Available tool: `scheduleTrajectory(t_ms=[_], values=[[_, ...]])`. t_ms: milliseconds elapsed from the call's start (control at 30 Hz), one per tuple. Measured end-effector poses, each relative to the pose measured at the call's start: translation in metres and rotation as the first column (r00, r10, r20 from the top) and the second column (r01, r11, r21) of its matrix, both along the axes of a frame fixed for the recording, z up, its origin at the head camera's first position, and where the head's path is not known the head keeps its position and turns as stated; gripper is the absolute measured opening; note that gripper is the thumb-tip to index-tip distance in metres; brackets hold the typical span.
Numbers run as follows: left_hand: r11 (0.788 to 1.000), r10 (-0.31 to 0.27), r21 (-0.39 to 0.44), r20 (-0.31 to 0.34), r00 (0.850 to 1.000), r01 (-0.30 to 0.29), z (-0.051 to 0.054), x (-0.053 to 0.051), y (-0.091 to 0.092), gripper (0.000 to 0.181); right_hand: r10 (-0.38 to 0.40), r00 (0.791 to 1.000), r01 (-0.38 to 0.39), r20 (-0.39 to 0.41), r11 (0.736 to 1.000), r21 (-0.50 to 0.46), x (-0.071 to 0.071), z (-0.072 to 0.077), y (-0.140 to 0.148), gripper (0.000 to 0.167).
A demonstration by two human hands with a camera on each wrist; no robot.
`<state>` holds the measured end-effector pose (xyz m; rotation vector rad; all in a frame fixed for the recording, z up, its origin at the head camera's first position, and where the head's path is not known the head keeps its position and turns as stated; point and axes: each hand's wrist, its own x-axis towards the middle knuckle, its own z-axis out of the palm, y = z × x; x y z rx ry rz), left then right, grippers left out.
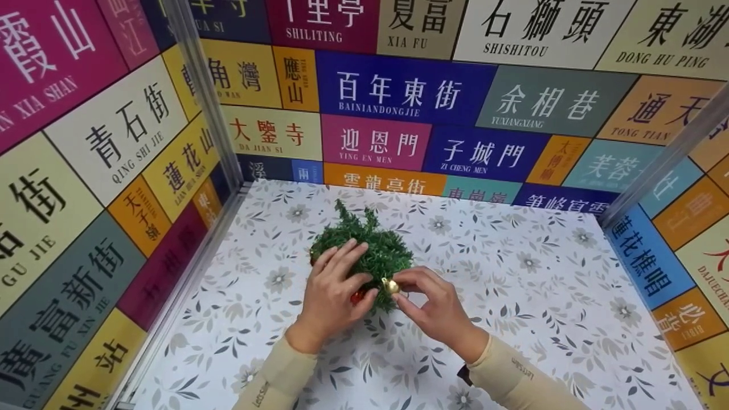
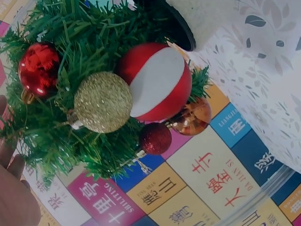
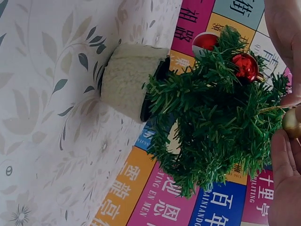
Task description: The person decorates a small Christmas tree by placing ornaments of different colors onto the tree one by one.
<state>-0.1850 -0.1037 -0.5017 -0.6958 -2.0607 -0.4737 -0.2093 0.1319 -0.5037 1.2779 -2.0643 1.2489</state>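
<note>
A small green artificial Christmas tree [image 1: 393,245] stands on the table, hung with several ball ornaments. My left hand [image 1: 336,290] lies over its near left side, thumb and fingers gripping the branches. Between the thumb and index of my right hand [image 1: 438,307] is a small gold ball ornament [image 1: 392,285], pinched at the tree's near right edge. A gold string [image 3: 277,108] runs from it toward the left thumb. The left wrist view shows a shiny red ball [image 2: 38,70], a gold glitter ball [image 2: 103,102] and a red-and-white ball [image 2: 157,82].
The tree's cream base [image 3: 127,82] has a black rim. A dark red glitter ball [image 2: 156,139] and a copper ball [image 2: 195,117] hang low. A white floral cloth [image 1: 541,296] covers the table. Panels with colourful place names [image 1: 404,85] enclose its back and sides.
</note>
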Motion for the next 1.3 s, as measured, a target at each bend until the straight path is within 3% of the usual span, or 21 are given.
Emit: scheduleTrajectory(t_ms=[267,567,733,1133,1300], values=[[1.0,-0.016,0.012,-0.005,1.0,0.016,-0.001,-0.001,0.008,0.028,-0.001,1.0,0.001,0.022,1.0,-0.006,0.002,-0.001,-0.004,0.041],[0.998,-0.039,0.054,-0.015,0.999,0.04,-0.003,-0.001,0.013,0.006,0.001,1.0,-0.001,0.026,1.0,-0.014,-0.001,-0.007,-0.003,0.041],[0.996,-0.042,0.077,-0.024,0.999,0.044,-0.002,-0.001,0.01,0.002,-0.002,0.999,0.002,0.035,1.0,-0.021,0.002,-0.01,-0.002,0.039],[0.998,-0.045,0.034,-0.005,0.999,0.045,0.003,0.007,0.011,0.01,-0.121,0.989,0.111,0.079,0.987,0.117,0.017,-0.033,0.006,0.03],[0.998,-0.056,0.023,0.012,0.998,0.056,0.001,0.008,0.013,0.011,-0.121,0.989,0.11,0.081,0.986,0.127,0.019,-0.038,0.006,0.032]])
